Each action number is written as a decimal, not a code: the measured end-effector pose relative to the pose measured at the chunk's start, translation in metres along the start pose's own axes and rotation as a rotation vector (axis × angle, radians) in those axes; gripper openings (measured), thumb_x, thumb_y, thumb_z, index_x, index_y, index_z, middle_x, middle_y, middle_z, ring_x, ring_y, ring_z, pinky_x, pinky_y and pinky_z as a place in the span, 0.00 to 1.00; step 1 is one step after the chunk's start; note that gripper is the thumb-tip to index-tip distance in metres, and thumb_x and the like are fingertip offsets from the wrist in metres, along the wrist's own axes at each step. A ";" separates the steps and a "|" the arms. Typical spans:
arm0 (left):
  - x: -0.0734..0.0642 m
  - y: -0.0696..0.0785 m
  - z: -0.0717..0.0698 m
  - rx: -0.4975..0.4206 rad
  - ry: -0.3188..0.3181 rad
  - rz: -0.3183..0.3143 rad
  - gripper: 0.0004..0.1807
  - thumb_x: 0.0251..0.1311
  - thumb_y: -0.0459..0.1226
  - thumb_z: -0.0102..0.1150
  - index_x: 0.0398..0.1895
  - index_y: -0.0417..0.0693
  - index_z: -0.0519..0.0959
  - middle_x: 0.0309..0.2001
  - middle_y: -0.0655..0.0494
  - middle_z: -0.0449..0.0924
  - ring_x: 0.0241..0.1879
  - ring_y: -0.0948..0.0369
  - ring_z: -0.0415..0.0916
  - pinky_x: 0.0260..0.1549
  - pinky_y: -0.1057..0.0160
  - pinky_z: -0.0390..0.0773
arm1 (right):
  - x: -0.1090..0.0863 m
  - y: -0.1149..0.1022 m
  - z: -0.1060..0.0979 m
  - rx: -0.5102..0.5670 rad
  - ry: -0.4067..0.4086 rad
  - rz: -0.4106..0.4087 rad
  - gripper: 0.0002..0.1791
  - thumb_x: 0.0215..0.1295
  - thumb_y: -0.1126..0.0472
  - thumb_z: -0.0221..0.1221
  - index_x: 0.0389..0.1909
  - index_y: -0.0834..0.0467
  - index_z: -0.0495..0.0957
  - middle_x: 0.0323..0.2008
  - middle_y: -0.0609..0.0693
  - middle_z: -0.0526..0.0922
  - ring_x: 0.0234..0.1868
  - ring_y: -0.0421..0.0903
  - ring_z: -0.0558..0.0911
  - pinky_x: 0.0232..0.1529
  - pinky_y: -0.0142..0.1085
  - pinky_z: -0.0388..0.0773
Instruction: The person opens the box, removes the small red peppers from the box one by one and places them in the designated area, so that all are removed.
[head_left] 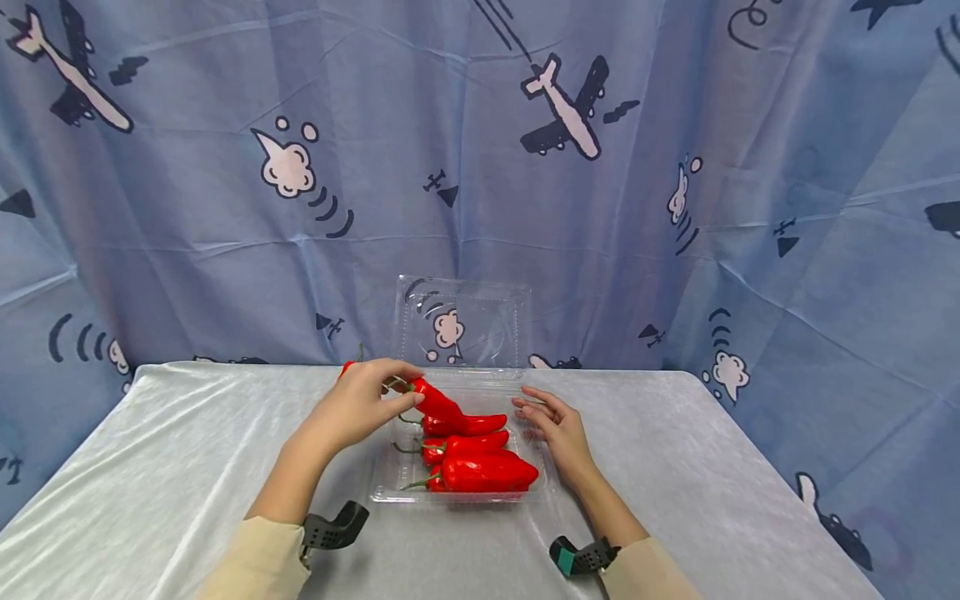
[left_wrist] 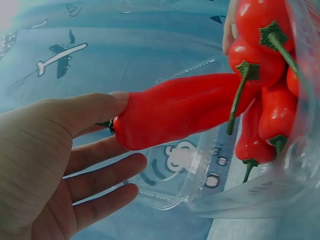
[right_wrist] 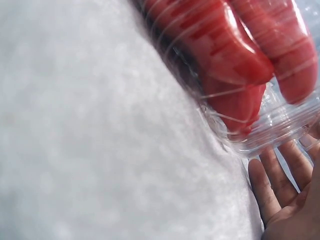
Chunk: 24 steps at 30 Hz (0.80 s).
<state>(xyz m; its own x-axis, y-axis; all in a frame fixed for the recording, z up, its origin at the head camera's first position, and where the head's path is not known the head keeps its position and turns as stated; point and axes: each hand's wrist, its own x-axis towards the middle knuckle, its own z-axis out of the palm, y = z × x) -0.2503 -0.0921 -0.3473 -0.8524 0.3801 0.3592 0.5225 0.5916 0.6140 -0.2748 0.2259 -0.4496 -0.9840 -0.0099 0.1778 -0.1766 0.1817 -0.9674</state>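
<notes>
My left hand (head_left: 371, 402) pinches a long red pepper (head_left: 437, 404) near its stem end, between thumb and fingers. In the left wrist view that pepper (left_wrist: 180, 107) slants across, its far end overlapping the peppers inside a clear plastic clamshell box (head_left: 382, 492). Several more red peppers (head_left: 487, 472) lie in the base side by side, green stems pointing left. My right hand (head_left: 564, 437) is at the box's right side, fingers loosely extended. In the right wrist view its fingers (right_wrist: 272, 185) come right up to the clear wall.
The box's transparent lid (head_left: 480, 321) stands raised at the back, against a blue curtain (head_left: 465, 167) with airplane prints. Another bit of red pepper (head_left: 347, 367) with a stem shows behind my left hand. A pale cloth (head_left: 225, 433) covers the table.
</notes>
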 end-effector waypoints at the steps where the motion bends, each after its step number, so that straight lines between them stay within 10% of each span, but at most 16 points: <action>1: 0.000 0.000 -0.001 0.001 0.004 0.002 0.14 0.63 0.39 0.67 0.52 0.51 0.85 0.48 0.58 0.88 0.45 0.60 0.86 0.51 0.51 0.83 | 0.000 0.000 0.000 -0.002 0.001 0.001 0.23 0.73 0.61 0.57 0.67 0.61 0.74 0.58 0.64 0.83 0.51 0.42 0.88 0.45 0.29 0.84; 24: -0.003 0.001 -0.017 0.032 0.103 0.007 0.11 0.62 0.39 0.68 0.47 0.53 0.86 0.45 0.58 0.88 0.42 0.59 0.85 0.46 0.52 0.84 | 0.001 0.001 0.001 -0.001 0.005 0.012 0.23 0.74 0.61 0.57 0.66 0.61 0.74 0.58 0.64 0.83 0.55 0.52 0.87 0.48 0.34 0.86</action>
<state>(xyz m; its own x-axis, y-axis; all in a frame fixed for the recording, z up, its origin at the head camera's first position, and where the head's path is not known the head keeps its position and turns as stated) -0.2473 -0.1048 -0.3358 -0.8457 0.3100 0.4343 0.5271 0.6121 0.5895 -0.2758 0.2253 -0.4502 -0.9859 -0.0025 0.1673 -0.1649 0.1827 -0.9692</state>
